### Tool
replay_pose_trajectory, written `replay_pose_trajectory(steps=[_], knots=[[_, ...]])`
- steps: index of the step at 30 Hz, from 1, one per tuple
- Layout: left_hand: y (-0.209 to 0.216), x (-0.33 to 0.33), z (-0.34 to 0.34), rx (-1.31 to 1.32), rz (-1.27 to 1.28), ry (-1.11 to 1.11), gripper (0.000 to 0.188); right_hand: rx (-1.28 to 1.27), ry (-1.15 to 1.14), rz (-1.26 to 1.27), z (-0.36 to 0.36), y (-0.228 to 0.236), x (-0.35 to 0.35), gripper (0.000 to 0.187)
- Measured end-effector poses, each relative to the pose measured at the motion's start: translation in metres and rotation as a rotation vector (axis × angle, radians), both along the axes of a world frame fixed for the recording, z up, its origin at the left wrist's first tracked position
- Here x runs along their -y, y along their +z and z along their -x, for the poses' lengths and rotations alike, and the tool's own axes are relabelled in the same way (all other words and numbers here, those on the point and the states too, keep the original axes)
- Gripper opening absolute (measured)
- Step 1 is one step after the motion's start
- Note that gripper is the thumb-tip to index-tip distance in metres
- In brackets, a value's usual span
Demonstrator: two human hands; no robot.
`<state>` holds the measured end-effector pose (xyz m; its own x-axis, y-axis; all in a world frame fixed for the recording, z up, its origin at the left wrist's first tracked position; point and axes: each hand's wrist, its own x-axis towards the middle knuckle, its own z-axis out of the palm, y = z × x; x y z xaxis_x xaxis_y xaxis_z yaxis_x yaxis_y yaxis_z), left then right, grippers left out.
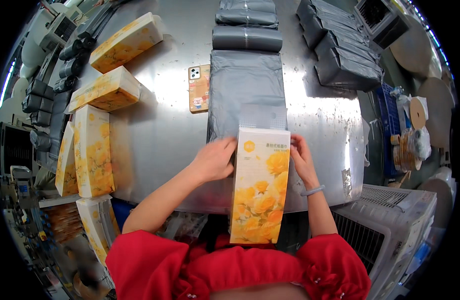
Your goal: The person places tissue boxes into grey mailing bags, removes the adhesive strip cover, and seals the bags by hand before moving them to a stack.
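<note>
A tall white tissue pack (260, 187) printed with yellow flowers stands in front of my chest, at the near edge of the metal table. My left hand (217, 159) is curled against its far left edge, with the fingertips partly hidden. At the far right corner my right hand (303, 157) has bent fingers on the pack; a pale bracelet rings that wrist. Just beyond the pack's top end, a translucent dotted flap (262, 117) lies over a flat stack of grey plastic bags (246, 77).
Several similar packs (93, 150) line the table's left side. A phone in a patterned case (199, 90) rests left of the grey bags. Rolled grey bags (247, 38) sit farther back, with folded grey bundles (347, 65) at right. A vented white machine (390, 225) stands near right.
</note>
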<state>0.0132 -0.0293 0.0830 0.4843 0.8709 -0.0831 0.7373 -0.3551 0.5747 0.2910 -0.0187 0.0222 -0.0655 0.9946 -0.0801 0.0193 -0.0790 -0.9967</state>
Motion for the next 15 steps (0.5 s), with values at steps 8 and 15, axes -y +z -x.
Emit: replay_pose_trajectory(steps=[8, 15], knots=[[-0.062, -0.011, 0.007, -0.305, -0.326, 0.039, 0.010, 0.571, 0.108, -0.337, 0.016, 0.013, -0.003, 0.017], [-0.033, 0.039, -0.005, 0.351, -0.650, 0.367, 0.004, 0.689, -0.164, -0.683, 0.015, 0.009, 0.020, 0.016]])
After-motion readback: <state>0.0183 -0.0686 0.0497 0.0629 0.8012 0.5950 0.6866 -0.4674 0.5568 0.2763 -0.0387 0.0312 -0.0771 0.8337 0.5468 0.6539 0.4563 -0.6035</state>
